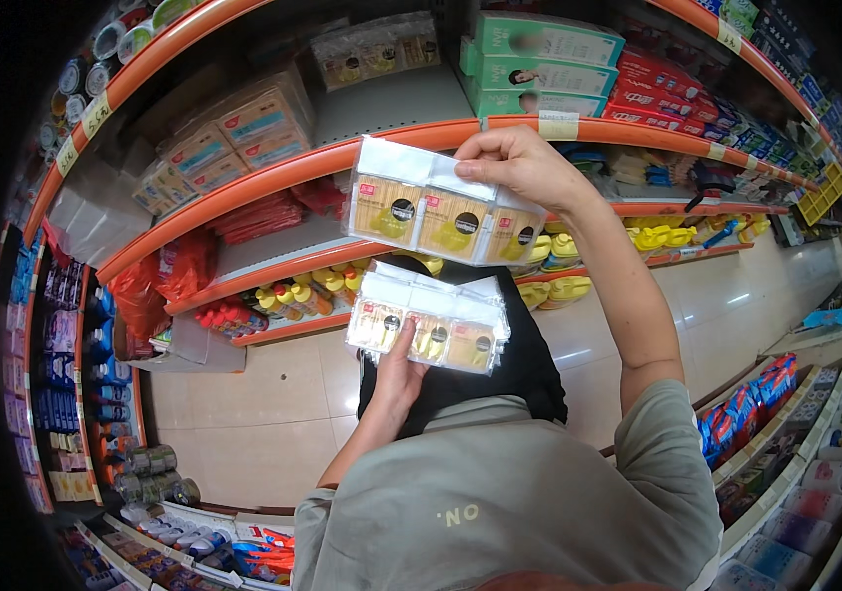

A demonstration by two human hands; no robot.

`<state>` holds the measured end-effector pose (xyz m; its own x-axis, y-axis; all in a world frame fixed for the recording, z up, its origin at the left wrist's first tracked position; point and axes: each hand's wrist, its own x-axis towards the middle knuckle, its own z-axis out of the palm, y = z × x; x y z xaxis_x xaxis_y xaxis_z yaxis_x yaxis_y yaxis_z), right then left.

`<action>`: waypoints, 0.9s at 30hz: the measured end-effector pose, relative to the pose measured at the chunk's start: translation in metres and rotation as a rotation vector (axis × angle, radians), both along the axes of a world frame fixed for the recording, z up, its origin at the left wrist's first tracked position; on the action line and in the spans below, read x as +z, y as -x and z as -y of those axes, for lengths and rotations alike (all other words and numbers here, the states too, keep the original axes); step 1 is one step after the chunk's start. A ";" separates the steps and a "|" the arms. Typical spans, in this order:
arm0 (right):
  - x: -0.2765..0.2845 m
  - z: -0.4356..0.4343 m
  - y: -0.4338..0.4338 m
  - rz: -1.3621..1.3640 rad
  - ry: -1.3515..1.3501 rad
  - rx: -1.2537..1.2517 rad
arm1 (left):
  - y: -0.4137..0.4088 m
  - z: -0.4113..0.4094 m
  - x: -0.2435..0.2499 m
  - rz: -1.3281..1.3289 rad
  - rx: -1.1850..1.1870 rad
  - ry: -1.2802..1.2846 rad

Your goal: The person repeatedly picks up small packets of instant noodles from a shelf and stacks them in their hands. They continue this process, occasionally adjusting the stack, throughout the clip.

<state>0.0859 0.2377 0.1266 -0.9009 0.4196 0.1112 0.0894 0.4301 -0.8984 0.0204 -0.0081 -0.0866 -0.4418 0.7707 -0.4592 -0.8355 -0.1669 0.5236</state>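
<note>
My right hand (520, 166) is raised to the edge of an orange-fronted shelf and pinches the upper edge of a clear plastic strip of toothpick packets (450, 221). Three packets show side by side in the strip, below a white header. Lower down, in front of my body, my left hand (397, 377) grips a stack of similar toothpick strips (432, 336), its thumb pressed across the front one. The stack's exact number cannot be made out. More toothpick packets (376, 55) in clear wrap lie at the back of the shelf above.
Wrapped paper-like packs (236, 140) are on that shelf at left, with green boxes (546, 66) and red boxes (650, 85) at right. Red plastic bags (184, 266) and yellow bottles (302, 295) fill lower shelves. A white carton (199, 347) stands on the tiled floor (258, 443). Stocked shelves flank both sides.
</note>
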 end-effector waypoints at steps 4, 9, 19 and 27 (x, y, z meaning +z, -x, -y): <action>0.005 0.005 0.000 0.022 -0.006 -0.032 | 0.000 0.000 0.002 0.016 -0.004 0.010; 0.004 0.004 0.002 0.021 -0.019 -0.023 | 0.000 0.000 0.004 0.012 -0.001 -0.004; 0.004 0.004 0.004 0.027 -0.038 -0.011 | 0.000 0.000 -0.003 -0.005 0.007 -0.012; 0.002 0.002 0.006 0.014 -0.012 -0.002 | 0.000 0.000 -0.003 -0.021 -0.001 -0.008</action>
